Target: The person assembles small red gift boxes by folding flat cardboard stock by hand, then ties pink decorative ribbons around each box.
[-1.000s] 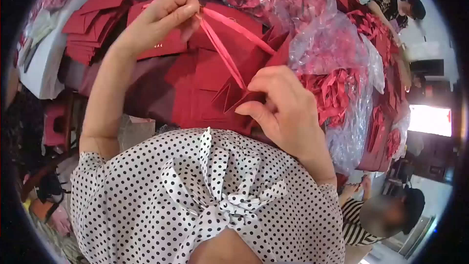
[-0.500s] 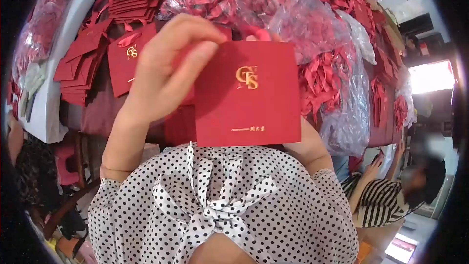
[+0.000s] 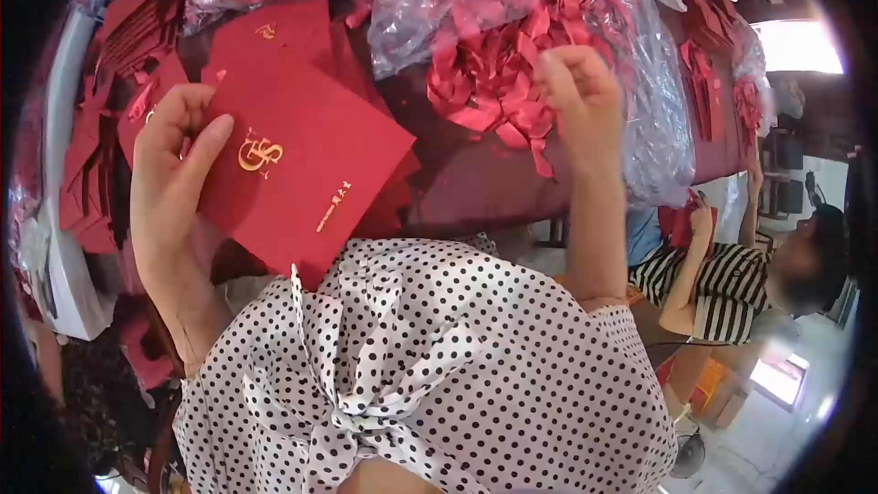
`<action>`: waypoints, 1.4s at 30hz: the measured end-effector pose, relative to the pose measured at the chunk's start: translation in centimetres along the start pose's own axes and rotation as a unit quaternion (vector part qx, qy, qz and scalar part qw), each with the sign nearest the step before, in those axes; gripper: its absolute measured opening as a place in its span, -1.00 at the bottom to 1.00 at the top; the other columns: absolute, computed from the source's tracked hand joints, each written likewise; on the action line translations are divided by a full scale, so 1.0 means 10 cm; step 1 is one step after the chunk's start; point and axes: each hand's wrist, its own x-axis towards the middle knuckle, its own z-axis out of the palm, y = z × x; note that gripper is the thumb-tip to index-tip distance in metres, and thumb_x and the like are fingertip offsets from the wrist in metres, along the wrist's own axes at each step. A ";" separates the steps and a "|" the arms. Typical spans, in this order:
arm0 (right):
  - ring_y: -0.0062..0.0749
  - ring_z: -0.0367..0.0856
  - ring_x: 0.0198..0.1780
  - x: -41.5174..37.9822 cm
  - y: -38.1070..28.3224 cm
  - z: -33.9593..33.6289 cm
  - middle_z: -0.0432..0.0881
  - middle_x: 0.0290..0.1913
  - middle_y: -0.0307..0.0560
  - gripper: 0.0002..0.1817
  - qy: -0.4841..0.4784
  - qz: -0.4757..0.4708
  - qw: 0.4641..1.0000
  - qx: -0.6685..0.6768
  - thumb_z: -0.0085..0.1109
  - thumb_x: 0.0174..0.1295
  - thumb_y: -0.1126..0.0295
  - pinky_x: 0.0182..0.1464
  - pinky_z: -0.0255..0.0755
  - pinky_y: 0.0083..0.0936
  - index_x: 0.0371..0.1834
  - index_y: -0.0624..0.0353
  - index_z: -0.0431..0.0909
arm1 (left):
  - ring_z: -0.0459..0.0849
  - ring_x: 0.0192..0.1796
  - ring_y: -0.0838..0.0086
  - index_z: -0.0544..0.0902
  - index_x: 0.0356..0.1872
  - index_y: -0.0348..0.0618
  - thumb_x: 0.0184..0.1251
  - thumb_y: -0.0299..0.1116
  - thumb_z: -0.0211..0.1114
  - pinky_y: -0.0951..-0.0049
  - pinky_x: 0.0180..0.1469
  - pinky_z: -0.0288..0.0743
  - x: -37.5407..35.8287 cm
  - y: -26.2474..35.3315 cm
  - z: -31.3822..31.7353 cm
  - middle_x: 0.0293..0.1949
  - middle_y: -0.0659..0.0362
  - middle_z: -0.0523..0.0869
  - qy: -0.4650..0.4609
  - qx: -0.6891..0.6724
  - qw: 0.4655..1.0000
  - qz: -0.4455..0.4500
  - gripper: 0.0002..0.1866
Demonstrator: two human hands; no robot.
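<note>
My left hand [image 3: 176,151] grips a red paper bag [image 3: 306,160] by its upper left edge, thumb in front. The bag is tilted and shows gold letters and a small line of gold print. To the right, my right hand [image 3: 581,96] is raised over a heap of red ribbons [image 3: 503,82], its fingers curled towards the thumb. The fingertips are blurred against the ribbons, and whatever they may hold cannot be made out. More red bags [image 3: 274,29] lie behind the held one.
Clear plastic [image 3: 658,128] surrounds the ribbon heap on the dark red table [image 3: 476,192]. Stacks of red bags [image 3: 87,174] stand at the left. A co-worker in a striped top [image 3: 732,284] sits at the right, a red item in hand.
The held bag has moved left and tilted, still in my left hand. My right hand has come out from behind it and moved right to the ribbons. The view has shifted.
</note>
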 end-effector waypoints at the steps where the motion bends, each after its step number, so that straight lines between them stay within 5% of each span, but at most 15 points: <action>1: -0.70 0.51 -0.43 0.05 0.06 -0.21 0.61 -0.43 -0.25 -0.91 0.019 -0.064 0.996 -0.061 0.14 0.31 0.38 -0.40 0.39 -0.72 -0.28 0.14 0.55 | 0.42 -0.25 0.76 0.51 -0.18 -0.26 0.28 -0.53 0.23 0.72 -0.18 0.29 0.02 -0.09 -0.03 -0.34 0.36 0.51 -0.001 0.037 0.999 0.018 -0.87; 4: -0.68 0.50 -0.41 0.04 0.07 -0.65 0.64 -0.39 -0.27 -0.92 -0.089 -0.151 0.939 -0.296 0.18 0.25 0.48 -0.34 0.36 -0.72 -0.25 0.23 0.61 | 0.44 -0.25 0.75 0.51 -0.18 -0.27 0.27 -0.53 0.24 0.71 -0.18 0.30 0.07 -0.07 0.06 -0.33 0.35 0.53 -0.034 0.047 0.998 0.008 -0.86; 6: -0.53 0.55 -0.37 0.01 0.07 -0.68 0.63 -0.37 -0.18 -0.87 -0.148 -0.159 0.929 -0.300 0.25 0.16 0.47 -0.29 0.41 -0.60 -0.24 0.25 0.62 | 0.45 -0.24 0.74 0.51 -0.17 -0.28 0.28 -0.53 0.24 0.71 -0.15 0.32 0.09 -0.02 0.15 -0.31 0.34 0.53 -0.028 0.044 0.999 0.008 -0.85; 8: -0.28 0.57 -0.28 0.04 0.10 -0.65 0.59 -0.33 -0.05 -0.82 -0.235 -0.289 0.826 -0.424 0.31 0.06 0.46 -0.22 0.44 -0.46 -0.26 0.23 0.62 | 0.47 -0.23 0.73 0.51 -0.18 -0.28 0.28 -0.53 0.24 0.69 -0.13 0.34 0.16 -0.03 0.19 -0.31 0.33 0.54 -0.049 0.079 0.994 0.063 -0.86; 10: -0.13 0.55 -0.21 0.03 0.16 -0.62 0.56 -0.30 -0.02 -0.80 -0.236 -0.274 0.824 -0.436 0.32 0.00 0.45 -0.18 0.44 -0.37 -0.27 0.21 0.62 | 0.48 -0.22 0.70 0.50 -0.17 -0.28 0.27 -0.53 0.25 0.65 -0.10 0.37 0.22 -0.07 0.25 -0.30 0.31 0.54 -0.054 0.091 0.991 0.077 -0.84; 12: -0.30 0.59 -0.16 0.05 0.18 -0.58 0.60 -0.26 -0.04 -0.85 -0.230 -0.177 0.860 -0.421 0.32 0.05 0.48 -0.14 0.43 -0.45 -0.31 0.25 0.63 | 0.50 -0.21 0.66 0.49 -0.16 -0.28 0.24 -0.53 0.27 0.61 -0.10 0.40 0.30 -0.21 0.24 -0.30 0.28 0.56 -0.050 0.152 0.980 0.117 -0.81; 15: -0.42 0.62 -0.25 0.13 0.02 -0.52 0.65 -0.27 -0.09 -0.87 -0.154 -0.307 0.859 -0.379 0.27 0.12 0.50 -0.21 0.45 -0.50 -0.25 0.23 0.64 | 0.48 -0.24 0.63 0.53 -0.12 -0.29 0.21 -0.48 0.31 0.61 -0.18 0.39 0.34 -0.30 0.23 -0.33 0.29 0.53 -0.085 0.097 0.986 0.101 -0.76; 17: -0.63 0.59 -0.26 0.09 -0.14 -0.40 0.68 -0.25 -0.17 -0.85 -0.043 -0.226 0.919 -0.319 0.23 0.17 0.53 -0.24 0.43 -0.65 -0.19 0.23 0.65 | 0.40 -0.24 0.71 0.51 -0.09 -0.24 0.23 -0.51 0.27 0.67 -0.20 0.31 0.30 -0.18 0.22 -0.35 0.36 0.46 -0.113 0.107 0.984 0.083 -0.76; 19: -0.74 0.54 -0.30 0.07 -0.28 -0.17 0.67 -0.26 -0.24 -0.86 -0.056 -0.243 0.943 -0.222 0.20 0.21 0.55 -0.27 0.39 -0.74 -0.18 0.22 0.66 | 0.35 -0.29 0.72 0.50 -0.08 -0.23 0.23 -0.51 0.27 0.68 -0.25 0.26 0.33 -0.23 0.20 -0.39 0.39 0.39 -0.118 0.103 0.983 0.097 -0.75; 23: -0.37 0.61 -0.34 0.16 -0.41 0.49 0.63 -0.35 -0.06 -0.86 -0.197 -0.325 0.881 -0.281 0.23 0.15 0.51 -0.29 0.42 -0.56 -0.21 0.23 0.63 | 0.36 -0.29 0.74 0.48 -0.10 -0.22 0.22 -0.52 0.28 0.69 -0.21 0.28 0.36 -0.21 0.16 -0.38 0.41 0.41 -0.153 0.050 0.985 0.059 -0.75; 27: -0.25 0.61 -0.36 0.34 -0.15 0.88 0.64 -0.35 0.01 -0.85 -0.258 -0.343 0.861 -0.274 0.20 0.18 0.44 -0.33 0.43 -0.47 -0.22 0.26 0.62 | 0.43 -0.23 0.77 0.50 -0.19 -0.22 0.21 -0.54 0.28 0.70 -0.14 0.33 0.43 -0.21 0.11 -0.33 0.41 0.49 -0.189 -0.049 0.980 0.035 -0.82; 30: -0.49 0.58 -0.48 0.33 -0.08 1.00 0.65 -0.45 -0.06 -0.84 -0.251 -0.225 0.921 -0.198 0.23 0.19 0.42 -0.43 0.42 -0.54 -0.24 0.28 0.62 | 0.48 -0.19 0.77 0.52 -0.21 -0.22 0.20 -0.54 0.27 0.70 -0.09 0.37 0.50 -0.26 0.08 -0.30 0.39 0.55 -0.228 -0.132 0.964 -0.040 -0.84; 34: -0.64 0.52 -0.51 0.28 -0.11 1.02 0.63 -0.49 -0.16 -0.87 -0.248 -0.182 0.928 -0.210 0.24 0.19 0.43 -0.46 0.39 -0.63 -0.28 0.27 0.61 | 0.54 -0.18 0.75 0.54 -0.20 -0.21 0.22 -0.53 0.25 0.71 -0.05 0.40 0.49 -0.30 0.12 -0.25 0.36 0.62 -0.260 -0.230 0.931 -0.110 -0.86; 36: -0.88 0.36 -0.44 0.25 -0.10 0.99 0.56 -0.40 -0.40 -0.91 -0.243 -0.148 0.938 -0.196 0.23 0.22 0.49 -0.41 0.25 -0.84 -0.26 0.27 0.59 | 0.55 -0.17 0.75 0.54 -0.20 -0.21 0.24 -0.52 0.24 0.71 -0.04 0.40 0.48 -0.31 0.09 -0.24 0.35 0.62 -0.272 -0.248 0.923 -0.107 -0.87; 42: -0.69 0.42 -0.55 0.22 -0.15 1.01 0.56 -0.53 -0.23 -0.92 -0.226 -0.188 0.930 -0.221 0.28 0.13 0.47 -0.51 0.31 -0.65 -0.36 0.23 0.60 | 0.49 -0.15 0.77 0.57 -0.13 -0.19 0.32 -0.41 0.23 0.71 -0.03 0.35 0.46 -0.37 0.07 -0.24 0.40 0.59 -0.287 -0.263 0.917 -0.087 -0.84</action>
